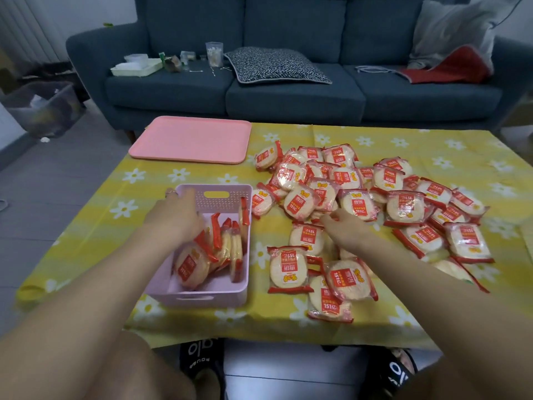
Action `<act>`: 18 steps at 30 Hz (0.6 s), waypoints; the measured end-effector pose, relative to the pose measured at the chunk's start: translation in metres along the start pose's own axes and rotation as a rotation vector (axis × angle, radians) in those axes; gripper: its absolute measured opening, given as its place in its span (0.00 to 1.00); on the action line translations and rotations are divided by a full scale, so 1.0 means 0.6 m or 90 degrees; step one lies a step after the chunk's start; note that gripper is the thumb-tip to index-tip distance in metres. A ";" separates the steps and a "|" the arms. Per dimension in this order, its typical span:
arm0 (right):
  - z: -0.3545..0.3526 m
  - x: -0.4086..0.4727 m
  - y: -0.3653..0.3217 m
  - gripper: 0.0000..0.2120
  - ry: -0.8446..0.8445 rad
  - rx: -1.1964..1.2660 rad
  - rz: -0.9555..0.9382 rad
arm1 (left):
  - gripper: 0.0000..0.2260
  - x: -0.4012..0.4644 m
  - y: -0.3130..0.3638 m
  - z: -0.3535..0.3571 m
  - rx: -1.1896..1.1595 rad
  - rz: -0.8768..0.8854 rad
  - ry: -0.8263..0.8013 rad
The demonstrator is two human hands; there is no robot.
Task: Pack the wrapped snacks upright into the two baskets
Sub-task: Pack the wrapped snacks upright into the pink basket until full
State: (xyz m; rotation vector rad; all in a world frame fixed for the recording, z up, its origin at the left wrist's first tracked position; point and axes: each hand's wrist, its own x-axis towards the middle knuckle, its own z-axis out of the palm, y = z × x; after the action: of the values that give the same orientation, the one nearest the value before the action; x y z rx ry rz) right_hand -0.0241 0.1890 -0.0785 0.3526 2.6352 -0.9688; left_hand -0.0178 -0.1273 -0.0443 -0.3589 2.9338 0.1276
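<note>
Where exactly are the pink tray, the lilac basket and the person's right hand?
pink tray (190, 140): head view, middle of its flat bed.
lilac basket (202, 297): head view, its near wall.
right hand (344, 226): head view, back of the hand.

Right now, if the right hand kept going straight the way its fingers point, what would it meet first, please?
The right hand points up-left into the loose pile. It would probably meet first the face-up snack packet just beyond its fingertips, though depth is hard to judge and it may already touch it.
</note>
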 end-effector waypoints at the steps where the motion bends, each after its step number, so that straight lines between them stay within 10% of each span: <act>1: 0.000 0.002 0.009 0.29 -0.005 -0.013 0.010 | 0.21 -0.008 0.015 0.004 0.021 0.038 0.059; 4: -0.003 -0.001 0.032 0.34 -0.003 -0.076 0.041 | 0.21 -0.052 0.087 0.017 0.020 0.263 0.224; 7: -0.013 -0.012 0.053 0.34 0.024 -0.150 0.067 | 0.30 -0.110 0.164 0.038 -0.102 0.422 0.047; 11: -0.022 -0.018 0.084 0.38 -0.040 -0.151 0.111 | 0.55 -0.136 0.213 0.085 0.000 0.392 -0.261; 18: -0.017 -0.024 0.091 0.43 -0.041 -0.003 0.122 | 0.64 -0.141 0.237 0.162 0.011 0.347 -0.229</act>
State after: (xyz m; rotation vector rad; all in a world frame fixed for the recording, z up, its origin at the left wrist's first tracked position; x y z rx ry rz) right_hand 0.0056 0.2343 -0.0979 0.5509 2.4911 -0.8966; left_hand 0.0444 0.0404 -0.1146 0.4319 2.5914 0.2118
